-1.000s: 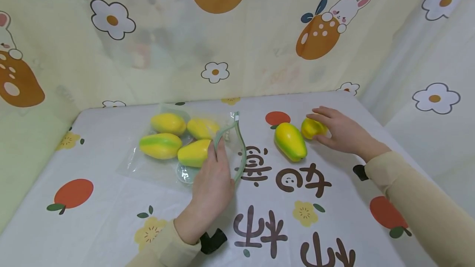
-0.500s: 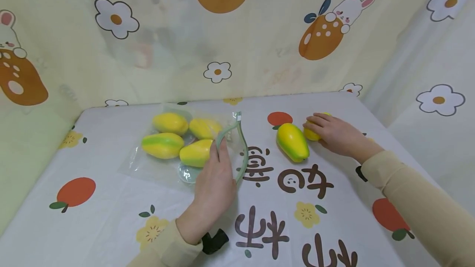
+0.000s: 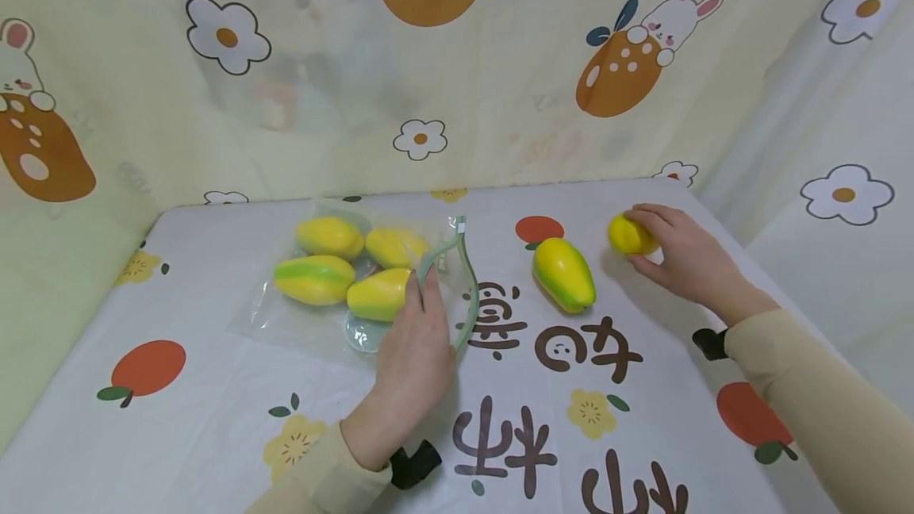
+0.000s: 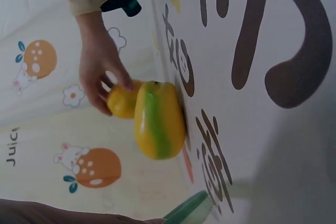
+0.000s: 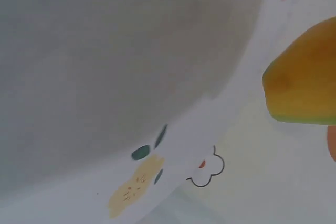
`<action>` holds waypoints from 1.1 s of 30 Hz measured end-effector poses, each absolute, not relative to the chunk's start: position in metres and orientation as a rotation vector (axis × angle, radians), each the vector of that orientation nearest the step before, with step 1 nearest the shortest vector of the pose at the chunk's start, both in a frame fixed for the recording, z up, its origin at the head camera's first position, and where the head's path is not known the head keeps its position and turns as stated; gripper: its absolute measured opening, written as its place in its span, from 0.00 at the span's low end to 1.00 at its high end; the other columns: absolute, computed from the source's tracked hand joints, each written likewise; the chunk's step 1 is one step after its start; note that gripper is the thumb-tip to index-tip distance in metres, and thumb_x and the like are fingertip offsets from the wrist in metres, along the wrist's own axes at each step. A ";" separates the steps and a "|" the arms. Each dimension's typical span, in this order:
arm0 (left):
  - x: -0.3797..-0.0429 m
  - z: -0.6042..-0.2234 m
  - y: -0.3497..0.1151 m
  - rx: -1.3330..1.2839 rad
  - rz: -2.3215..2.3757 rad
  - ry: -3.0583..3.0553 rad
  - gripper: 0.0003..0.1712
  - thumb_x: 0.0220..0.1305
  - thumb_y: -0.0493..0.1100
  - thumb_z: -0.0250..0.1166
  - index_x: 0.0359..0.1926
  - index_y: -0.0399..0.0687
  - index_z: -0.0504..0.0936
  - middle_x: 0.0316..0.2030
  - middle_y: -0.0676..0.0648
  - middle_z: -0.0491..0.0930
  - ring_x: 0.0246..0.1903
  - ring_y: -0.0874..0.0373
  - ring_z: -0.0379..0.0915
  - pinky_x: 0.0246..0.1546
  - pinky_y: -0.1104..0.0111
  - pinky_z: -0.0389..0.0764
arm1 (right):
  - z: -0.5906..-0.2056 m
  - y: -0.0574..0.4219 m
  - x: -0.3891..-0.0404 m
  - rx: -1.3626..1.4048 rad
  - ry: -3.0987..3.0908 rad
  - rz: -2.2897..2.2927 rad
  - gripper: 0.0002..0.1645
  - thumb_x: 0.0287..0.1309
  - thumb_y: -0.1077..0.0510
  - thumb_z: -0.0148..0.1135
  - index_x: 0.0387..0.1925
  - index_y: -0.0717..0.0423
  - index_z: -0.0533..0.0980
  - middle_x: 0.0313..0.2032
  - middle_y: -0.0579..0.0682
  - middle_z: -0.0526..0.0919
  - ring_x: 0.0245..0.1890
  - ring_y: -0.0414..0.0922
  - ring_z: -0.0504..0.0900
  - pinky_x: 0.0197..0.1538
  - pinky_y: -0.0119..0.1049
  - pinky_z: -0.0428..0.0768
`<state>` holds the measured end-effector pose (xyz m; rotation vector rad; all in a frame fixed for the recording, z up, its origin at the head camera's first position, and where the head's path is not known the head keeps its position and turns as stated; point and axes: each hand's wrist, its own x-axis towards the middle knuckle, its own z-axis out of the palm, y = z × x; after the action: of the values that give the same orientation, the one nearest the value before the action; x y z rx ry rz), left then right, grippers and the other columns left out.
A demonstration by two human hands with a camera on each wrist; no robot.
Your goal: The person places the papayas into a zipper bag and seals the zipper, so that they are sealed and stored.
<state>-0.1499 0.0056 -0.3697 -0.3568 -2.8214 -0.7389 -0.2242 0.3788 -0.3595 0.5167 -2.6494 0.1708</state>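
Observation:
My left hand holds the green zip edge of a clear zip bag in the head view. Inside the bag lie several yellow-green toy papayas. At the right, my right hand grips another toy papaya between thumb and fingers, apparently just above the cloth, with a shadow below it. The same fruit fills the right edge of the right wrist view. A loose toy papaya lies on the cloth between bag and right hand. In the left wrist view the right hand shows behind it.
A white tablecloth printed with fruit, flowers and brown characters covers the table. A cream curtain with rabbits and flowers stands behind, and a pale one hangs at the right. A round see-through shape shows at the bag's lower part.
My right hand has closed on the right-hand papaya and moved it to the right, away from the loose one. The left hand and the bag have stayed in place.

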 end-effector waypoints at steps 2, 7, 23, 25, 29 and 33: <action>-0.150 -0.369 0.006 -0.356 -0.743 -2.825 0.49 0.52 0.27 0.70 0.75 0.34 0.59 0.71 0.26 0.64 0.45 0.35 0.83 0.37 0.49 0.86 | -0.355 0.378 -0.219 0.471 -2.576 0.280 0.40 0.45 0.67 0.78 0.61 0.65 0.72 0.59 0.64 0.77 0.57 0.62 0.75 0.62 0.51 0.79; -0.151 -0.369 0.005 -0.355 -0.742 -2.827 0.48 0.53 0.27 0.69 0.75 0.34 0.59 0.71 0.26 0.63 0.44 0.36 0.83 0.36 0.50 0.86 | -0.344 0.359 -0.203 0.359 -2.435 0.630 0.40 0.47 0.69 0.77 0.63 0.65 0.71 0.58 0.62 0.78 0.53 0.49 0.76 0.55 0.11 0.68; -0.152 -0.365 0.007 -0.315 -0.801 -2.876 0.50 0.55 0.26 0.68 0.77 0.38 0.56 0.74 0.29 0.60 0.50 0.35 0.81 0.40 0.48 0.87 | -0.342 0.265 -0.178 0.455 -2.623 1.437 0.29 0.73 0.60 0.57 0.72 0.58 0.66 0.62 0.57 0.74 0.52 0.42 0.80 0.51 0.19 0.79; -0.152 -0.365 0.007 -0.308 -0.809 -2.879 0.50 0.55 0.26 0.68 0.77 0.38 0.56 0.74 0.29 0.60 0.51 0.35 0.81 0.40 0.47 0.87 | -0.348 0.257 -0.181 0.451 -2.676 1.476 0.29 0.73 0.58 0.57 0.71 0.58 0.67 0.61 0.59 0.74 0.54 0.51 0.81 0.51 0.20 0.79; -0.152 -0.365 0.007 -0.304 -0.816 -2.877 0.51 0.55 0.27 0.70 0.77 0.38 0.55 0.74 0.29 0.59 0.50 0.35 0.81 0.39 0.48 0.87 | -0.359 0.243 -0.187 0.434 -2.750 1.522 0.29 0.73 0.55 0.58 0.70 0.59 0.68 0.61 0.60 0.74 0.57 0.59 0.81 0.52 0.21 0.79; -0.152 -0.366 0.007 -0.313 -0.803 -2.877 0.53 0.54 0.29 0.73 0.77 0.37 0.55 0.74 0.29 0.59 0.48 0.36 0.81 0.39 0.48 0.87 | -0.367 0.232 -0.193 0.440 -2.795 1.547 0.30 0.74 0.53 0.58 0.71 0.61 0.67 0.60 0.60 0.77 0.55 0.56 0.81 0.54 0.27 0.80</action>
<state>-0.1518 0.0066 -0.3659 -0.3129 -2.8773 -0.8034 -0.1935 0.2321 -0.3666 0.4398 -2.7948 1.5471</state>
